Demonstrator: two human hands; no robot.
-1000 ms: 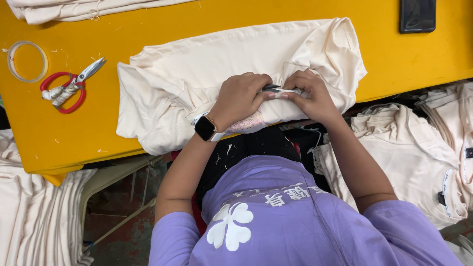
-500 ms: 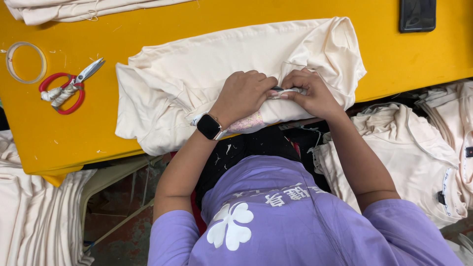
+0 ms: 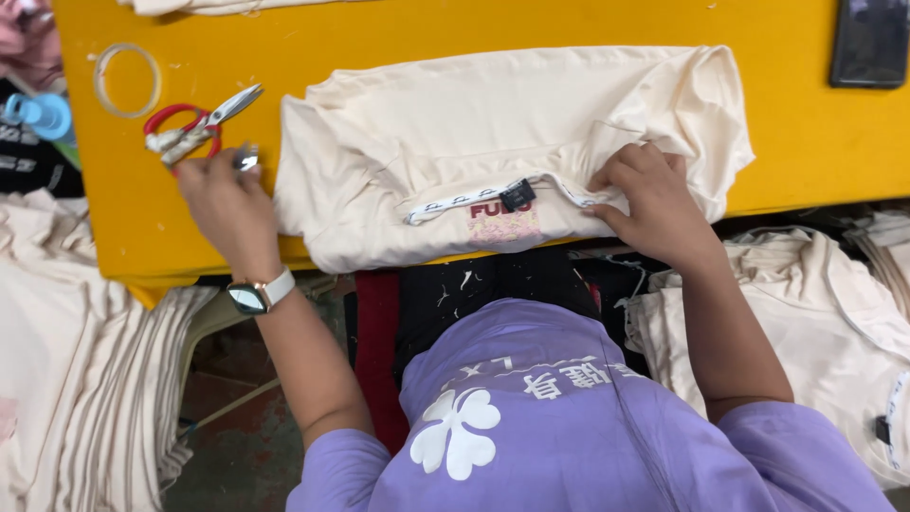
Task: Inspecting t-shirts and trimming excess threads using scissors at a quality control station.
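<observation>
Holding small metal snips [image 3: 248, 157] in my left hand [image 3: 223, 204] at nine o'clock, I press my right hand [image 3: 654, 194] open on the cream shirt [image 3: 493, 123]. Their point could snag the cloth if I swing back carelessly.

You're in a short-sleeved purple cotton T-shirt [image 3: 588, 446], and it carries a white four-petal clover print [image 3: 459, 433] plus a line of small white lettering across the cloth. Both your forearms are bare below the sleeves. On your left wrist sits a dark square-faced smartwatch on a white band [image 3: 258, 295]. Your left hand [image 3: 226, 204] and right hand [image 3: 654, 194] wear no gloves, no rings showing.
</observation>
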